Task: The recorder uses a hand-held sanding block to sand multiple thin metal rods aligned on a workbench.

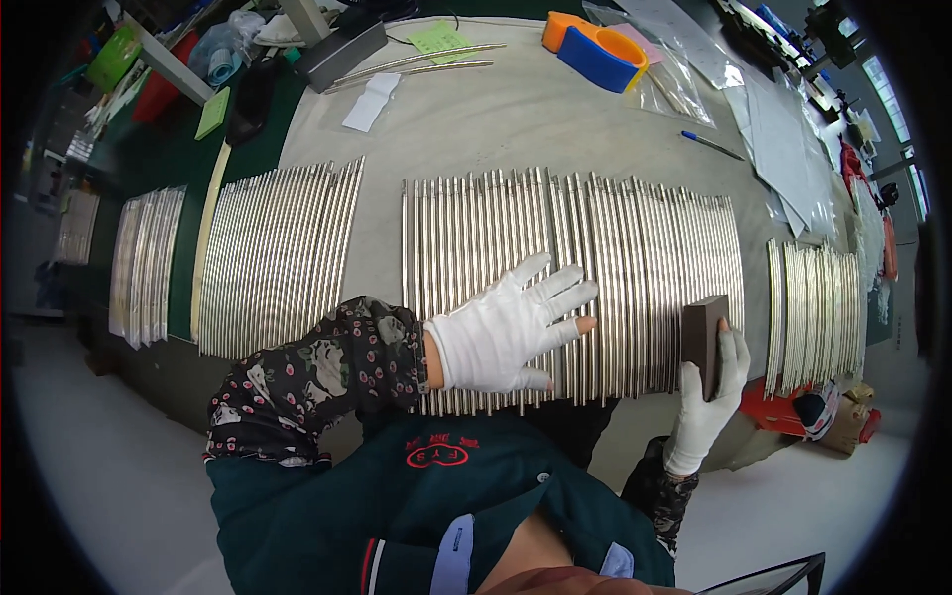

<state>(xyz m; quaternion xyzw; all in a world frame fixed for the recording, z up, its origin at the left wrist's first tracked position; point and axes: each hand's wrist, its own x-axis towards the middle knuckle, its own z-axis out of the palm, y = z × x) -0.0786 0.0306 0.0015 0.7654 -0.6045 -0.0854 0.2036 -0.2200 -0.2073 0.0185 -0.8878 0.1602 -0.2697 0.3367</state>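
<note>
Many thin, shiny metal rods (466, 248) lie side by side in a wide row in front of me. My left hand (501, 332), in a white glove with bare tips showing on some fingers, rests on these rods with its fingers spread. At the right end of the row my right hand (709, 402), also white-gloved, grips a dark brown rectangular block (700, 342) between thumb and fingers. The block stands along the edge of the outermost rods. The lower ends of several rods are hidden under my left hand and sleeve.
More rods (283, 253) lie to the left, with a bundle (147, 263) beyond them. Another group (815, 312) lies at the right. Behind are a blue-and-orange tape dispenser (600, 55), a pen (712, 145), a white paper slip (372, 102), a dark box (342, 55) and plastic bags (674, 84).
</note>
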